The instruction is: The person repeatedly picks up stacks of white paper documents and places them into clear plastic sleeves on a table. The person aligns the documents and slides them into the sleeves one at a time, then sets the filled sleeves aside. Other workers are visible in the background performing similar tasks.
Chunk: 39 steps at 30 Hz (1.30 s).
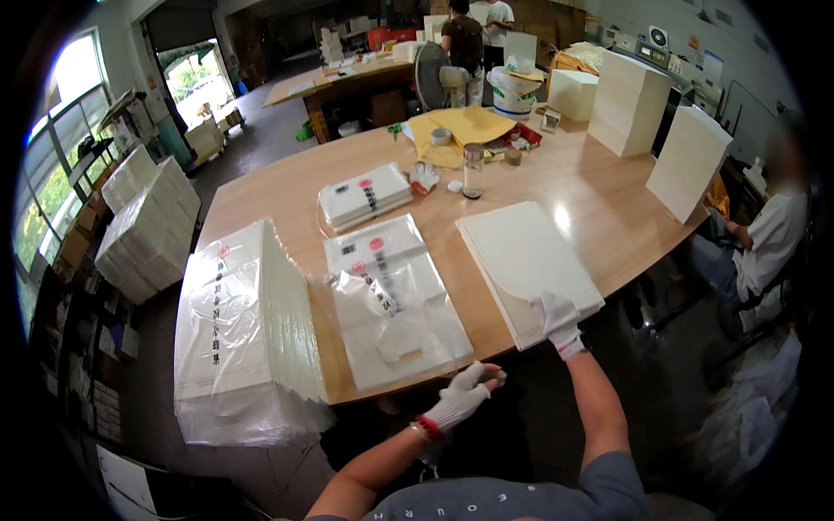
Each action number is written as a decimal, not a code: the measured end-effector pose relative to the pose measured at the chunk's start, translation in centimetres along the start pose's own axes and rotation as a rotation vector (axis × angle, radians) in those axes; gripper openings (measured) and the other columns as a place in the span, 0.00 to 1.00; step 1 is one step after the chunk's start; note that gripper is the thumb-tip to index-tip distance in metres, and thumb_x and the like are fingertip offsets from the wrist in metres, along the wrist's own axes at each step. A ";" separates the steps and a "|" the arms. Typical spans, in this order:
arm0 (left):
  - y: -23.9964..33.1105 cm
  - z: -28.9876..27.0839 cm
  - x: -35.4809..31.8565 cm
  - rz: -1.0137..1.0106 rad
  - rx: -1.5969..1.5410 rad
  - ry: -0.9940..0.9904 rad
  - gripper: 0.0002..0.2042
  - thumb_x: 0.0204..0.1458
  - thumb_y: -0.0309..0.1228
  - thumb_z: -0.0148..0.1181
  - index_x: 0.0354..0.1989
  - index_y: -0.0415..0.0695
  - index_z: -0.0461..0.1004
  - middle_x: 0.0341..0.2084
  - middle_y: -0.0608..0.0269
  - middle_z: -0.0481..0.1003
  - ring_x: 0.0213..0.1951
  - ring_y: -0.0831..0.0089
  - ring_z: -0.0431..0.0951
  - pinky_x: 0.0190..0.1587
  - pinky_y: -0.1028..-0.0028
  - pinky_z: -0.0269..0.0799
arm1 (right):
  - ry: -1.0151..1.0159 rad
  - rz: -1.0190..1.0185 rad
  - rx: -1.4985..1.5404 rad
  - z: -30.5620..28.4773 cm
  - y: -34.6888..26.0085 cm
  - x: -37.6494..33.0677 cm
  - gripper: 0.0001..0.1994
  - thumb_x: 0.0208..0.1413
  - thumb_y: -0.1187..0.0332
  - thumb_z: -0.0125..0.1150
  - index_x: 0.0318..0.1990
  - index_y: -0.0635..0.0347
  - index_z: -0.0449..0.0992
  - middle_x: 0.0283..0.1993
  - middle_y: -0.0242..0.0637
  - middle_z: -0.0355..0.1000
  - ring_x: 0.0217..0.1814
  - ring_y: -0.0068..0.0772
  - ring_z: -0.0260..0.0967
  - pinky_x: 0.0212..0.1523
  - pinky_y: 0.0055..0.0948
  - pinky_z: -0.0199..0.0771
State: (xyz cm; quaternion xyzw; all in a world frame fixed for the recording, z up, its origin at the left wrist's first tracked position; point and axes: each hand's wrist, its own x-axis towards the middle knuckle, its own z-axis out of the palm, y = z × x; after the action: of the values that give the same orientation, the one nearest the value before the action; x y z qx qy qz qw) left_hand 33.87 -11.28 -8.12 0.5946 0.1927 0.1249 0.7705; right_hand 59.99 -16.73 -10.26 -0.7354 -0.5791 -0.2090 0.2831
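My right hand [558, 325], in a white glove, is at the near right corner of a stack of large white sheets [521, 252]. Its fingers are closed on the top sheet, whose near edge bends up. My left hand [462, 398], gloved with some fingertips bare, hovers off the table's near edge. Its fingers are loosely curled and apart, with nothing visible in them. Just left of it lies a pile of clear printed plastic bags [395, 304] with a cut-out handle. A tall plastic-wrapped stack of packed sheets [234, 321] stands further left.
Behind the bags lie a smaller packed bundle [365, 195], a spare glove [423, 179] and a glass bottle [473, 171]. Yellow paper [460, 130] and a white bucket [512, 94] are farther back. White blocks [691, 165] stand at right, where a person [773, 234] sits.
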 end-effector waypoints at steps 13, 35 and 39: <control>0.1 -3.5 -3.4 -0.238 0.343 0.025 0.33 0.43 0.34 0.54 0.60 0.39 0.51 0.48 0.50 0.68 0.51 0.61 0.67 0.54 0.66 0.60 | -0.178 0.969 1.376 -4.1 -2.2 -13.8 0.13 0.61 0.61 0.47 0.43 0.62 0.70 0.38 0.33 0.71 0.39 0.24 0.69 0.39 0.26 0.73; 8.8 -13.6 -2.3 0.121 0.133 0.193 0.18 0.55 0.33 0.53 0.51 0.35 0.67 0.37 0.64 0.75 0.37 0.84 0.71 0.38 0.80 0.68 | 0.001 0.201 0.689 -11.2 -13.8 -7.9 0.18 0.46 0.71 0.61 0.47 0.64 0.70 0.41 0.44 0.72 0.39 0.38 0.73 0.40 0.29 0.73; 8.0 -15.7 -0.4 0.147 -0.029 0.277 0.15 0.56 0.26 0.46 0.51 0.36 0.68 0.44 0.61 0.74 0.39 0.79 0.73 0.40 0.79 0.69 | -0.092 -0.062 0.343 -11.1 -14.6 -6.9 0.15 0.40 0.72 0.61 0.41 0.54 0.75 0.42 0.44 0.73 0.37 0.45 0.72 0.37 0.34 0.75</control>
State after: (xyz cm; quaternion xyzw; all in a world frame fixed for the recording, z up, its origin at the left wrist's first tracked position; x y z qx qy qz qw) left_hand 26.83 4.25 -3.78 0.5729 0.2512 0.2645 0.7340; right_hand 44.34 -26.58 -3.74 -0.6671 -0.6409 -0.0817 0.3709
